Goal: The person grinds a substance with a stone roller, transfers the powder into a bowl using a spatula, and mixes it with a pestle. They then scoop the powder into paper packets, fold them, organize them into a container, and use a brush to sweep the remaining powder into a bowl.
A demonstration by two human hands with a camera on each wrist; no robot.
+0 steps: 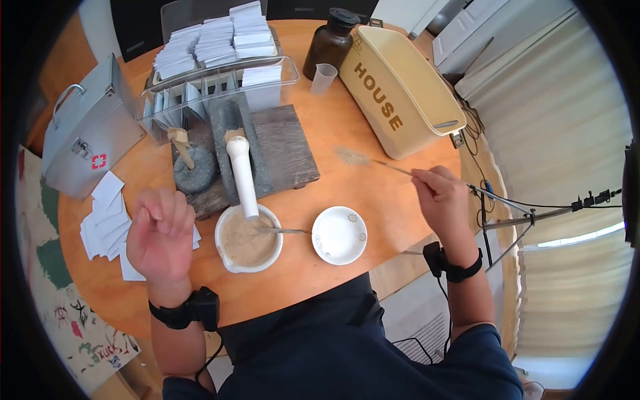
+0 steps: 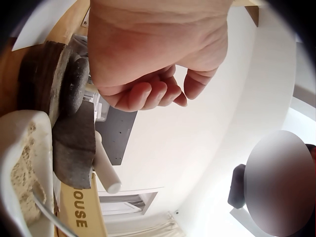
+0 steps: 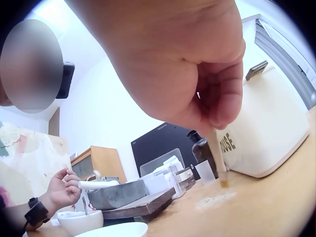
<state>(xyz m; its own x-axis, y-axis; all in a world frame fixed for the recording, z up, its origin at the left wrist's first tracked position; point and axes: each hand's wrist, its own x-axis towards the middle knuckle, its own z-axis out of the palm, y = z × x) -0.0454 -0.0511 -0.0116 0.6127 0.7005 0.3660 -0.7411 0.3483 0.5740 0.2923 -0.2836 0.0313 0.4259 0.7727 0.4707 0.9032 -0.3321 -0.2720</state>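
My right hand [image 1: 440, 200] pinches a thin, light-coloured stick [image 3: 217, 153] with a brownish tip, which looks like a small brush. Its tip points down at a patch of pale powder [image 1: 352, 157] on the table. My left hand [image 1: 160, 230] is raised over the table's left side, fingers loosely curled, holding nothing. Between the hands stands a white mortar [image 1: 223, 250] with beige powder [image 1: 243, 243] and a metal spoon [image 1: 283, 231] in it. A white pestle [image 1: 243, 177] leans from a grey stone trough [image 1: 257, 143] towards the mortar. A white dish [image 1: 339, 235] stands beside the mortar.
A stone mill [image 1: 195, 170] and the trough sit on a dark wooden board [image 1: 287, 147]. Behind are a clear box of paper packets [image 1: 220, 40], a brown bottle [image 1: 330, 43], a plastic cup [image 1: 324, 79] and a cream HOUSE bin [image 1: 387, 93]. Paper sheets [image 1: 107, 227] and a metal case [image 1: 93, 133] lie left.
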